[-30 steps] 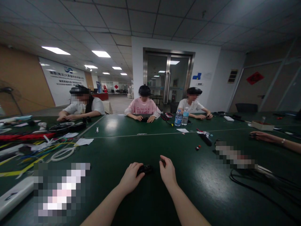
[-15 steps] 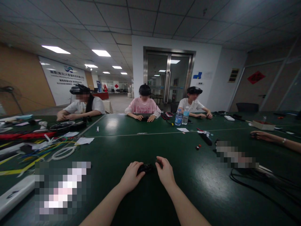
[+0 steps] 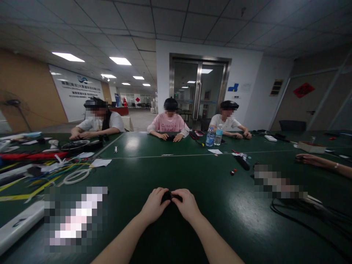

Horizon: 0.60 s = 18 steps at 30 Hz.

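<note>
A small black object point(image 3: 166, 197), its kind too dark to make out, is just above the green table point(image 3: 170, 172) in front of me. My left hand point(image 3: 153, 206) is closed around its left side, thumb below and fingers over the top. From the right, my right hand point(image 3: 188, 205) meets it with thumb and fingers pinched together on a dark part at its right end. The fingertips of both hands nearly touch, and they hide much of the object.
Cables point(image 3: 77, 176) and a white power strip point(image 3: 23, 223) lie at left. Two water bottles point(image 3: 210, 137) stand ahead. At right are a black tool-like item point(image 3: 242, 162), small red-and-black bits point(image 3: 233, 172), black cords point(image 3: 291, 216) and another person's hand point(image 3: 308, 159). Several people sit around the table.
My right hand has moved left and closed the gap to the black object, its fingers now meeting it. My left hand keeps its hold. The view has shifted slightly.
</note>
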Each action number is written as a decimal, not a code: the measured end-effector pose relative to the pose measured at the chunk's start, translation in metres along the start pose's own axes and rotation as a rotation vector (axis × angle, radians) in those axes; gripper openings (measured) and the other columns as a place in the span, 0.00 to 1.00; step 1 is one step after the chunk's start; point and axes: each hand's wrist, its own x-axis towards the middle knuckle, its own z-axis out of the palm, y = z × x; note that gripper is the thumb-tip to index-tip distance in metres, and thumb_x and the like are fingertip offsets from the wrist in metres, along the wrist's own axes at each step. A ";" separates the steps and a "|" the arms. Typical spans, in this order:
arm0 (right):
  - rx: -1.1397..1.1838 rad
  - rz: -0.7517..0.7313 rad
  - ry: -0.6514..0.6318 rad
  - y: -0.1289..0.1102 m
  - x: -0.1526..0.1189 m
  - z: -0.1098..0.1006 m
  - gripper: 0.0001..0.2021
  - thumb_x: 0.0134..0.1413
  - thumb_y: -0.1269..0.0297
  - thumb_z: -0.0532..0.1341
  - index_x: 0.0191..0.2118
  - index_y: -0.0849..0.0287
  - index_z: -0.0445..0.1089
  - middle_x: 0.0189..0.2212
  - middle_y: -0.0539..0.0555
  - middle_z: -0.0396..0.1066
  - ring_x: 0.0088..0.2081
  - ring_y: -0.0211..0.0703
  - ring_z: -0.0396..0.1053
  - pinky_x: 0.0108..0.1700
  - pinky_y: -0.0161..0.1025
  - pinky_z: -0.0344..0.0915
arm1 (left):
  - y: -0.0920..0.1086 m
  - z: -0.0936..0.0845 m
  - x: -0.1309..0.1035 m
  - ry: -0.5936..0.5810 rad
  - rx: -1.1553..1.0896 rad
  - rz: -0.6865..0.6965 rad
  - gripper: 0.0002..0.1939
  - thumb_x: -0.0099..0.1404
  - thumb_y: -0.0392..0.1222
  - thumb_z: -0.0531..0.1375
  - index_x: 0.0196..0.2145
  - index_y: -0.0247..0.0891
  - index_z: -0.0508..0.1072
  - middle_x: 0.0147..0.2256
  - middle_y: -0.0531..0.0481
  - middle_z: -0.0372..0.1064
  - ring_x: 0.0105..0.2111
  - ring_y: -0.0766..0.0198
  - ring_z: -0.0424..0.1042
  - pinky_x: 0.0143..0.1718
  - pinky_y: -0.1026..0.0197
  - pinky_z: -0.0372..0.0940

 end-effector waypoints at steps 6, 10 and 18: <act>0.003 0.031 -0.011 0.000 -0.001 0.000 0.13 0.49 0.67 0.59 0.41 0.50 0.72 0.42 0.48 0.72 0.48 0.43 0.65 0.52 0.43 0.57 | 0.002 -0.002 -0.001 -0.022 0.001 -0.018 0.22 0.60 0.46 0.53 0.52 0.39 0.64 0.49 0.46 0.63 0.50 0.57 0.61 0.52 0.57 0.56; 0.006 0.037 -0.014 0.000 -0.001 0.002 0.13 0.48 0.69 0.58 0.41 0.50 0.72 0.42 0.48 0.71 0.49 0.43 0.64 0.53 0.44 0.56 | 0.000 -0.001 0.000 -0.020 -0.008 -0.023 0.22 0.61 0.46 0.52 0.52 0.40 0.64 0.49 0.47 0.63 0.50 0.57 0.61 0.52 0.56 0.56; -0.002 0.104 -0.019 0.004 -0.001 0.003 0.12 0.46 0.66 0.59 0.40 0.48 0.72 0.43 0.50 0.67 0.48 0.45 0.63 0.51 0.45 0.58 | 0.002 -0.002 -0.001 -0.028 -0.021 -0.033 0.22 0.60 0.45 0.52 0.52 0.39 0.64 0.51 0.46 0.63 0.51 0.57 0.60 0.53 0.56 0.56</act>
